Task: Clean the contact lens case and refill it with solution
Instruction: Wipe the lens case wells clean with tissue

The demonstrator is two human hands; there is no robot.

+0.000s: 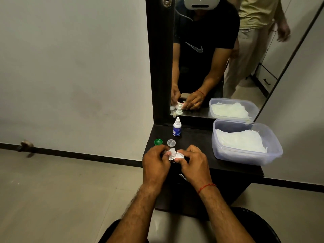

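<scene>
Just below the centre of the frame, the contact lens case (176,156) sits between both hands, above the front edge of a dark shelf (196,137). The left hand (155,162) pinches its left end together with a scrap of white tissue (171,152); the right hand (192,163) pinches its right end, fingers curled. Just above the hands lie two loose caps, one green cap (158,142) and one clear cap (171,142). Above these stands one solution bottle (177,127), white with a blue label whose writing is too small to read. At right sits one clear plastic tub (220,148) holding white tissues (242,141). The mirror (263,50) above reflects a black shirt bearing a pale swoosh mark (195,48).
</scene>
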